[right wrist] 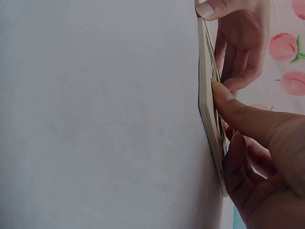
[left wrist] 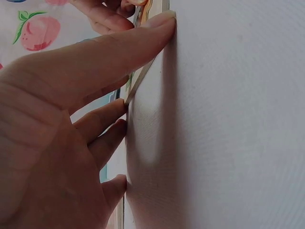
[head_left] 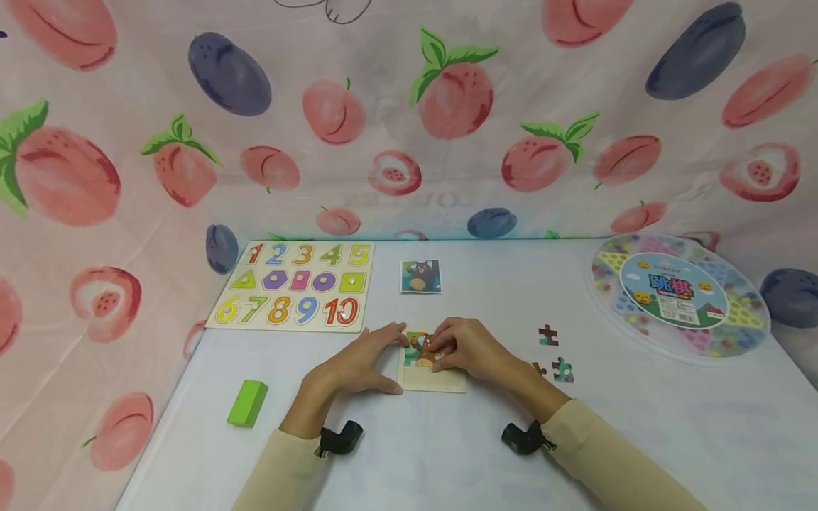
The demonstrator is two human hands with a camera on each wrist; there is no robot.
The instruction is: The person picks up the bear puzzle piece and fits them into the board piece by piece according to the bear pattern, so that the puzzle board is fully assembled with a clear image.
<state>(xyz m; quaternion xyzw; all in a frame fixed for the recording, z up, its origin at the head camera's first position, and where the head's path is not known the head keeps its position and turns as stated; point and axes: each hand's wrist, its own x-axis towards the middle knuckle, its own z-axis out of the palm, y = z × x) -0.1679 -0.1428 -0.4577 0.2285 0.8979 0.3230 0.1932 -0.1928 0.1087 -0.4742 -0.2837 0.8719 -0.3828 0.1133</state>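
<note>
A small wooden jigsaw puzzle board [head_left: 434, 383] lies in the middle of the table, with bear-picture pieces [head_left: 420, 355] filling its upper part and bare wood along the bottom. My left hand [head_left: 361, 360] spans the board's left side, thumb at the lower corner and straight fingertips by the upper one. Over the right side of the picture, my right hand [head_left: 469, 348] pinches a puzzle piece against the board, mostly hidden by the curled fingers. In the right wrist view the right thumb [right wrist: 231, 102] touches the puzzle's surface. Loose puzzle pieces [head_left: 563, 370] lie beside the right forearm.
A bear picture card [head_left: 421, 277] lies behind the board. The number-and-shape board [head_left: 294, 287] stands back left, and a green block [head_left: 248, 403] sits front left. At back right is a round Chinese checkers set [head_left: 680, 298]. A fruit-patterned cloth [head_left: 396, 106] hangs behind the table.
</note>
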